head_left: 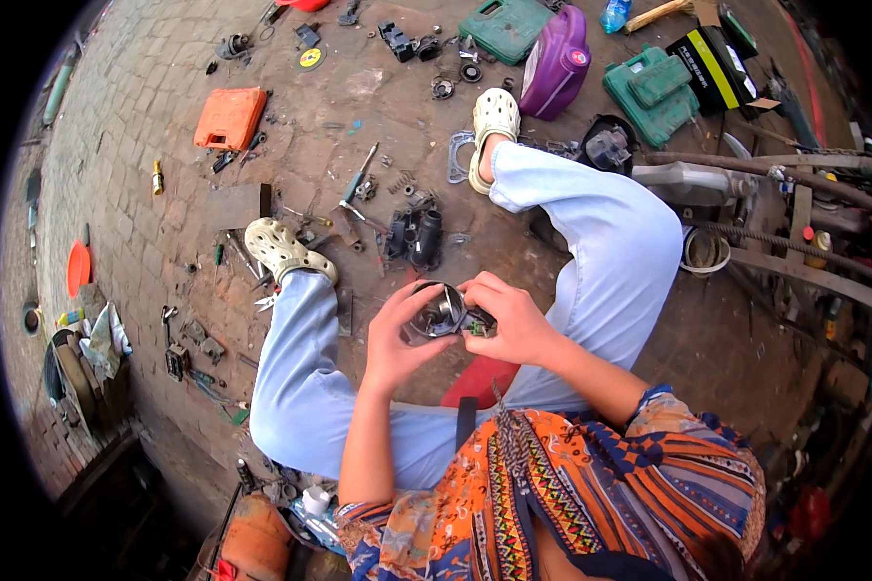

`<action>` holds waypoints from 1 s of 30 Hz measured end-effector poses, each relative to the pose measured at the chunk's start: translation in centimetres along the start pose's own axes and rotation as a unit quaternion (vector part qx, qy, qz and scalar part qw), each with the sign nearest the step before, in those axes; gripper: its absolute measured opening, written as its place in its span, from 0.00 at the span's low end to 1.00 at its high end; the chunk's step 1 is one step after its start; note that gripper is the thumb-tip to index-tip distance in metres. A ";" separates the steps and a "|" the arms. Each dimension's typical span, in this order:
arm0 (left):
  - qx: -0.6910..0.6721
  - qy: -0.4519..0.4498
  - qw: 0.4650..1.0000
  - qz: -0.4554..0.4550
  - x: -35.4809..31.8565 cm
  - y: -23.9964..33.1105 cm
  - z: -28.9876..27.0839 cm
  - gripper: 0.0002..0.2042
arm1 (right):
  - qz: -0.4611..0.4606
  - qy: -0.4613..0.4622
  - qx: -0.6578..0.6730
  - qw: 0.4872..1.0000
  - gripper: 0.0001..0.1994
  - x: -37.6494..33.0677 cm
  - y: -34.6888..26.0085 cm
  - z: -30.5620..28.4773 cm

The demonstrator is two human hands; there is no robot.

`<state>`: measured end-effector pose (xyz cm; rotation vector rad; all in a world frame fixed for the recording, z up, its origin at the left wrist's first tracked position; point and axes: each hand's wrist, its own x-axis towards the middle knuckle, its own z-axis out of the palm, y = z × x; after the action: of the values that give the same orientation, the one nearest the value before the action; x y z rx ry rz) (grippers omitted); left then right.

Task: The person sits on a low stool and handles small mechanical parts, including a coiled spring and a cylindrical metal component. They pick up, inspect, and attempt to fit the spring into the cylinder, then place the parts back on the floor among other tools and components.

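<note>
Between my knees I hold a round, shiny metal part with a dark rim (440, 308), like a small motor housing; its exact kind is unclear. My left hand (402, 331) curls around its left side, thumb below and fingers above. On the other side my right hand (509, 324) closes its fingers at the part's right edge, where a small dark and green piece (477, 324) shows, partly hidden by the fingers. Just beyond my hands, a black double-cylinder part (422, 238) lies on the ground.
A teal-handled screwdriver (360, 176), an orange case (231, 118) and a metal block (239, 205) lie ahead. Green cases (651, 92), a purple bag (555, 63) and a black box (715, 70) are far right. A metal frame (794, 218) stands at right, beside a white bucket (704, 252).
</note>
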<state>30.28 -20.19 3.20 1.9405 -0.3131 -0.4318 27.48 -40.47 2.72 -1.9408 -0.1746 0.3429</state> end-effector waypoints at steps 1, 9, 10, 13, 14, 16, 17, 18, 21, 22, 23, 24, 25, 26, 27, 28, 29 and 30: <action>-0.006 -0.007 1.000 -0.005 -0.3 -0.3 0.1 0.32 | 0.008 -0.015 0.012 1.000 0.16 -0.2 0.1 -0.2; -0.092 -0.012 0.995 0.032 -0.4 -0.2 0.1 0.33 | 0.127 -0.033 0.424 0.896 0.09 -0.6 1.3 -2.1; -0.125 0.000 0.991 0.039 -0.4 -0.3 0.2 0.34 | 0.172 -0.037 0.497 0.850 0.09 -0.5 1.2 -2.4; -0.242 0.036 0.968 0.045 -0.1 -1.0 0.5 0.37 | 0.251 0.023 0.687 0.682 0.10 -0.3 1.7 -2.9; -0.281 0.053 0.958 0.015 0.0 -1.1 0.3 0.37 | 0.265 0.040 0.736 0.622 0.11 -0.1 2.0 -3.3; -0.360 0.089 0.928 -0.044 0.2 -1.6 -0.1 0.39 | 0.259 0.095 0.743 0.609 0.13 0.3 1.8 -4.2; -0.375 0.121 0.916 -0.073 0.5 -1.7 -0.4 0.42 | 0.246 0.116 0.747 0.607 0.13 0.5 1.5 -5.0; -0.395 0.153 0.902 -0.081 0.8 -2.4 -0.5 0.43 | 0.236 0.134 0.750 0.603 0.13 0.6 1.1 -5.7; -0.383 0.260 0.875 -0.140 2.8 -6.5 -0.4 0.41 | 0.179 0.132 0.724 0.653 0.12 1.4 -0.1 -9.5; -0.366 0.299 0.867 -0.157 4.8 -6.6 0.1 0.35 | 0.159 0.134 0.707 0.676 0.12 1.8 -0.5 -10.9; -0.375 0.291 0.865 -0.165 6.3 -8.7 0.2 0.32 | 0.145 0.141 0.681 0.704 0.13 2.2 -1.0 -12.2; -0.385 0.285 0.861 -0.172 7.6 -11.2 0.4 0.30 | 0.132 0.145 0.653 0.732 0.14 2.9 -1.7 -13.8; -0.380 0.306 0.852 -0.190 9.3 -12.4 0.9 0.28 | 0.119 0.149 0.623 0.759 0.14 3.6 -2.5 -15.1; -0.372 0.309 0.849 -0.211 11.2 -13.6 1.2 0.27 | 0.119 0.174 0.591 0.778 0.15 4.3 -3.3 -16.1; -0.369 0.312 0.847 -0.220 13.0 -15.3 1.6 0.27 | 0.107 0.179 0.585 0.784 0.15 5.1 -3.8 -16.9; -0.364 0.313 0.848 -0.225 15.0 -16.8 1.8 0.26 | 0.091 0.185 0.580 0.788 0.14 5.9 -4.1 -17.4; -0.347 0.304 0.855 -0.237 16.6 -18.1 2.0 0.26 | 0.089 0.180 0.580 0.789 0.14 6.4 -3.9 -17.9; -0.339 0.285 0.864 -0.239 18.6 -19.1 2.2 0.26 | 0.106 0.189 0.611 0.762 0.14 6.9 -4.0 -18.1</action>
<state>46.44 -22.09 -18.07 1.3324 0.6484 -0.2138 39.90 -52.89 11.76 -0.6665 0.4587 0.1211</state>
